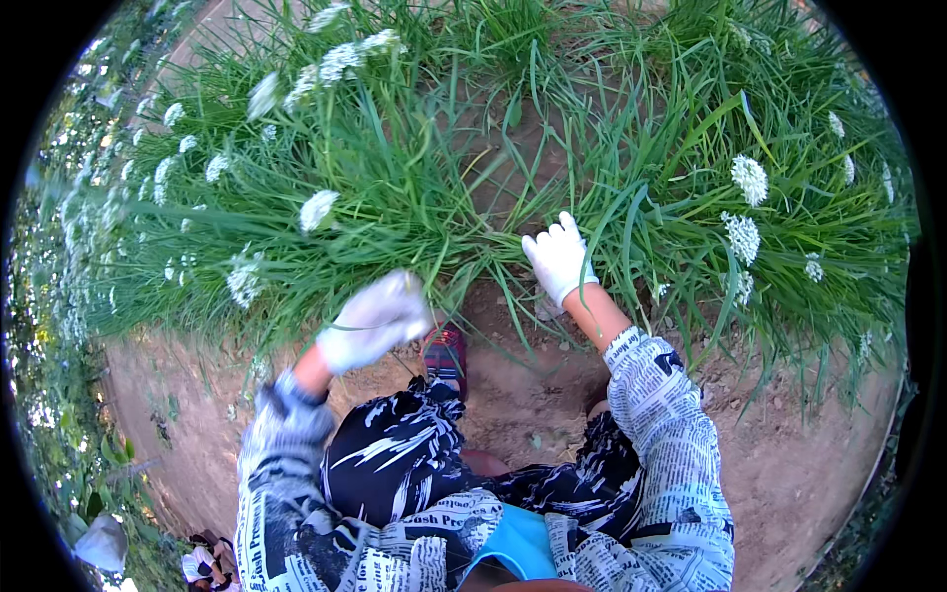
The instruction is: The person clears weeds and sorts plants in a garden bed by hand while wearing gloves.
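Observation:
A dense row of green plants with flat leaves and white flower heads, apparently garlic chives (414, 185), grows in front of me. Both hands wear white gloves. My right hand (556, 255) has its fingers curled at the base of the leaves, close to the soil, and a long blade crosses its wrist. Whether it grips any leaves is hidden. Motion blurs my left hand (377, 320), which hovers at the near edge of the leaves above my shoe (446, 354). Its fingers look bent, but what they hold, if anything, is unclear.
Bare brown soil (518, 370) lies between my bent knees and stretches to both sides. White flower heads (749, 180) stand among the leaves left and right. Leafy growth (55, 296) borders the far left. Another person (203, 564) is at the lower left edge.

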`<control>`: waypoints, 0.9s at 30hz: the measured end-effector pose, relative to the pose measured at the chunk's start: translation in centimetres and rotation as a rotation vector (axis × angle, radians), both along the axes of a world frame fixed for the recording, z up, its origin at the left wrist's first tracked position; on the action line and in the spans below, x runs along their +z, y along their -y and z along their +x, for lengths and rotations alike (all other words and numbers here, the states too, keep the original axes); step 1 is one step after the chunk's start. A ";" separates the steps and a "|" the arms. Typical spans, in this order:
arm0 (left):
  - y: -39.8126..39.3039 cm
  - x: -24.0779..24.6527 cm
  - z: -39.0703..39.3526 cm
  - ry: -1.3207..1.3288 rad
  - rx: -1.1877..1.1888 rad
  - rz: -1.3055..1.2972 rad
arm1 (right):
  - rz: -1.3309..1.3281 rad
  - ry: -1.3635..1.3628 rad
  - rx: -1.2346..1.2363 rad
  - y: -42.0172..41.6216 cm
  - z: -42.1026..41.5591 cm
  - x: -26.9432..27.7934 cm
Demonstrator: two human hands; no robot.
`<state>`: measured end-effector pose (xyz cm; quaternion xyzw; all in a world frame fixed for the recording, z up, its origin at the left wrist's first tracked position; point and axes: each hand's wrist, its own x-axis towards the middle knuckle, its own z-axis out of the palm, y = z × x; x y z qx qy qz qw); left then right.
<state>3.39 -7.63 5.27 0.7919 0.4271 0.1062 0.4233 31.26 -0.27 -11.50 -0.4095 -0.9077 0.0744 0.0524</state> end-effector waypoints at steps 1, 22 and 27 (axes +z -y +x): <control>3.9 1.0 -1.9 0.080 0.182 -0.193 | 0.004 -0.003 -0.005 0.1 0.3 0.1; -12.8 -1.9 14.2 -0.911 -0.438 0.367 | -0.084 0.142 0.106 -1.0 -0.7 0.3; -28.1 -12.5 13.7 -1.185 -0.402 0.062 | 0.050 -0.017 0.008 -0.3 0.1 1.4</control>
